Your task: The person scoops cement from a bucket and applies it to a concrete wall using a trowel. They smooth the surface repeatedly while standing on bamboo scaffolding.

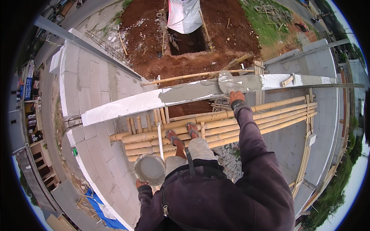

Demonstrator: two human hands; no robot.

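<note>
My right hand (236, 96) is closed on a trowel whose broad, mortar-smeared blade (226, 81) lies against the top of a long white block beam (127, 105). Wet grey mortar (192, 91) covers the beam's middle stretch on both sides of the blade. Low on my left side, my left hand (141, 183) grips the rim of a round bucket (137, 166) with grey mortar (152, 169) in it. Most of that hand's fingers are hidden under the bucket. A small wooden piece (287, 81) rests on the beam farther right.
I stand in sandals on lashed bamboo poles (216, 125), with rubble (230, 158) visible below. Grey block walls rise at left (92, 84) and right (281, 142). Beyond the beam, a pit (189, 44) opens in red soil, partly under a pale sheet (184, 17). A bamboo rail (185, 78) runs behind the beam.
</note>
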